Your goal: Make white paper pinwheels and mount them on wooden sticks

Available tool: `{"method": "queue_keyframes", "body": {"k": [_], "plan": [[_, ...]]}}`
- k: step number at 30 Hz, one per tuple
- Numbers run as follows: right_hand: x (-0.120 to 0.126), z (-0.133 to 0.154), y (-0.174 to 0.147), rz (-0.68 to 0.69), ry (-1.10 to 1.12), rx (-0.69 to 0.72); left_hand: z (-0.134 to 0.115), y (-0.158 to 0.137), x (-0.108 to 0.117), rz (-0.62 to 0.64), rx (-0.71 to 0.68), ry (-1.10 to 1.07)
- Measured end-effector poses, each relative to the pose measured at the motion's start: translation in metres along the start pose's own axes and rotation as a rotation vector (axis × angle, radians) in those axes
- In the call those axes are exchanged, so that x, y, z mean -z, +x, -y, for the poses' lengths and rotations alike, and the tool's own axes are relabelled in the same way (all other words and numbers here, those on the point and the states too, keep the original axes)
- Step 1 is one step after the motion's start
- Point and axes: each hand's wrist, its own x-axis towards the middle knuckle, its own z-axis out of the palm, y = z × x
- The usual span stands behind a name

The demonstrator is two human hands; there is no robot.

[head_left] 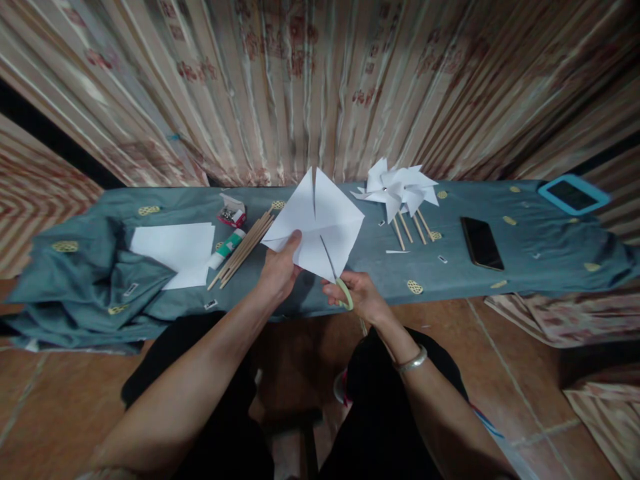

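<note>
A square white sheet of paper (320,230) is held up in front of me, one corner pointing away. Slits run inward from its far corner and its near corner. My left hand (283,267) grips the left part of the sheet, thumb on top and fingers beneath. My right hand (357,293) is closed around the pale green handle of a pair of scissors (345,293). The blades lie at the near slit, largely hidden by the paper. Just left of the sheet, a bundle of thin wooden sticks (245,250) rests on the cloth.
A grey-green patterned cloth (320,293) covers the bench. White paper sheets (175,253), a glue stick (227,249) and a small red box of pins (231,212) lie left. White paper pinwheels (397,189) on sticks, a phone (481,243) and a blue-framed tablet (574,195) lie right. Curtains (300,87) hang behind.
</note>
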Motion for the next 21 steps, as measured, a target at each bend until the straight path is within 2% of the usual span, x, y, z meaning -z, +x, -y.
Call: {"method": "queue_keyframes", "body": {"k": [4,10,13,17,19,21], "plan": [[0.001,-0.002,-0.001,0.016,-0.037,-0.003,0.0,0.0,0.0,-0.004,-0.011,-0.001],[0.007,0.001,-0.004,0.11,-0.098,-0.004,-0.005,0.01,0.007,0.026,-0.055,0.017],[0.018,0.004,-0.009,0.179,-0.117,-0.008,-0.011,0.017,0.012,0.036,-0.099,0.008],[0.04,0.011,-0.018,0.262,-0.143,-0.082,-0.019,0.022,0.02,0.038,-0.13,0.019],[0.049,0.014,-0.022,0.263,-0.159,-0.095,-0.022,0.023,0.023,0.039,-0.133,0.042],[0.057,0.017,-0.023,0.199,-0.158,-0.043,-0.023,0.023,0.025,0.03,-0.147,0.068]]}}
